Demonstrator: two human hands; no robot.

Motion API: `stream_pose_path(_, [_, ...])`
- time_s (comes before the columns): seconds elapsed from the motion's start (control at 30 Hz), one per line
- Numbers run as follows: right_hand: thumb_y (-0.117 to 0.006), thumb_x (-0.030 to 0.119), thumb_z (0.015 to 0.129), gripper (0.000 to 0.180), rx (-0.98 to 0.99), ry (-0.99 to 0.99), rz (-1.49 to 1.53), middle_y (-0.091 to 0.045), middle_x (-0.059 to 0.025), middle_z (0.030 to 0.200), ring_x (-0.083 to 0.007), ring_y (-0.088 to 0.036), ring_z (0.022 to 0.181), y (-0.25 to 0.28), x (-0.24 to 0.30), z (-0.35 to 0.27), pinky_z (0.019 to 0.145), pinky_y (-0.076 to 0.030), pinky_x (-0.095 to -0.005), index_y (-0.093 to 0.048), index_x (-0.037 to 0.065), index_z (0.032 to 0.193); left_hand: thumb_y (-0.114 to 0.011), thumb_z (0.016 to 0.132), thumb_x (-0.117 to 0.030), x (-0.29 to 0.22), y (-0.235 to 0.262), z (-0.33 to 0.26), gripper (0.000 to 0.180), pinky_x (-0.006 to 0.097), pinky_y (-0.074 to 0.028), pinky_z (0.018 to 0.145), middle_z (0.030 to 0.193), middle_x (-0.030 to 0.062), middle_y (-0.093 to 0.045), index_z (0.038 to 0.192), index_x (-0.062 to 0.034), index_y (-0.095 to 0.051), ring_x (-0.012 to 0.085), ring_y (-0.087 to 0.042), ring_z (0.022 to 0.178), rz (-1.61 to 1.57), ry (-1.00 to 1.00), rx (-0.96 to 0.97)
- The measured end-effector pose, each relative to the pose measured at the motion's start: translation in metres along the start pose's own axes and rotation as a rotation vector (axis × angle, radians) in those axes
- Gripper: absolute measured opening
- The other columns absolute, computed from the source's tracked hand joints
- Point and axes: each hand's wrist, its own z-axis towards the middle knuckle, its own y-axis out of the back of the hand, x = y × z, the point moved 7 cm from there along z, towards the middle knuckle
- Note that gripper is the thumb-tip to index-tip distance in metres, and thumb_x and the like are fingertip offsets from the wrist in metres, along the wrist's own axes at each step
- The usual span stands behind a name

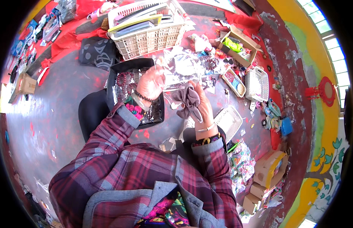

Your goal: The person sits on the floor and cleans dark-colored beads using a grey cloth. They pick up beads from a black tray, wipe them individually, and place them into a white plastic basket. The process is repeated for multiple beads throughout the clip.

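Note:
A dusky mauve fabric scrunchie with bow-like ends (188, 99) is gripped in my right hand (204, 108), its loose tails hanging beside the thumb. My left hand (150, 83) is up to the left of it, fingers curled together at the edge of shiny clear plastic bags (180, 62). Glare hides what those fingertips pinch, if anything. Below my left hand stands a black open box (161, 110) holding dark red beaded pieces in clear wrapping. Bracelets circle both my wrists.
Beyond the bags is a large cream plastic crate (146, 45) filled with flat items. To the right are a cardboard box (250, 59), a small basket (234, 83) and white baskets (257, 84). A black stool (91, 114) is at my left, wrapped goods (242, 163) at my right.

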Motion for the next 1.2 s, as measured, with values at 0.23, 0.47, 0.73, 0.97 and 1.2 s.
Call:
stream_pose_path(0.23, [-0.050,0.030,0.092,0.031,0.182,0.094,-0.052,-0.061,-0.0105,0.090,-0.0226,-0.062,0.076,-0.020,-0.001,-0.017,0.063,-0.053,-0.0358,-0.054,0.002,0.105,-0.035,0.093,-0.051,-0.030,-0.059,-0.065,0.058,0.044,-0.042,0.095,0.113,0.0214,-0.057,0.094,0.0007,-0.060,0.0330,-0.051,0.113,-0.151,0.139,0.307])
stream_pose_path(0.47, [-0.058,0.026,0.088,0.030,0.329,-0.009,-0.467,-0.063,-0.0070,0.083,-0.0149,-0.062,0.071,-0.024,-0.017,-0.027,0.063,-0.050,-0.0262,-0.060,-0.002,0.100,-0.031,0.094,-0.050,-0.005,-0.043,-0.073,0.064,0.044,-0.037,0.099,0.128,0.0204,-0.047,0.130,0.0028,-0.039,0.0331,-0.048,0.114,-0.211,0.398,0.034])
stream_pose_path(0.73, [-0.059,0.023,0.088,0.023,-0.121,0.223,-0.626,-0.062,-0.0028,0.073,-0.0082,-0.054,0.052,0.010,0.005,-0.010,0.041,-0.040,-0.0204,-0.062,0.003,0.099,-0.035,0.094,-0.042,0.006,-0.022,-0.075,0.060,0.053,-0.031,0.102,0.134,0.0222,-0.040,0.136,0.0005,-0.030,0.0346,-0.041,0.123,-0.397,0.285,0.137])
stream_pose_path(0.97, [-0.044,0.014,0.094,0.028,-0.061,0.744,-0.531,-0.059,-0.0058,0.108,-0.0111,-0.059,0.090,-0.043,0.023,-0.033,0.073,-0.049,-0.0231,-0.055,0.000,0.116,-0.037,0.094,-0.042,-0.007,-0.012,-0.064,0.055,0.052,-0.032,0.101,0.125,0.0198,-0.049,0.131,-0.0018,-0.041,0.0312,-0.046,0.118,-0.388,0.177,-0.013])
stream_pose_path(1.2, [-0.062,0.022,0.078,0.042,0.468,1.201,-1.743,-0.049,-0.0130,0.128,-0.0309,-0.042,0.123,-0.123,-0.071,-0.045,0.103,-0.029,-0.0459,-0.056,0.009,0.117,-0.034,0.097,-0.032,-0.005,-0.011,-0.079,0.043,0.035,-0.034,0.103,0.126,0.0102,-0.048,0.127,-0.0029,-0.042,0.0202,-0.044,0.118,-0.065,-0.190,0.277])
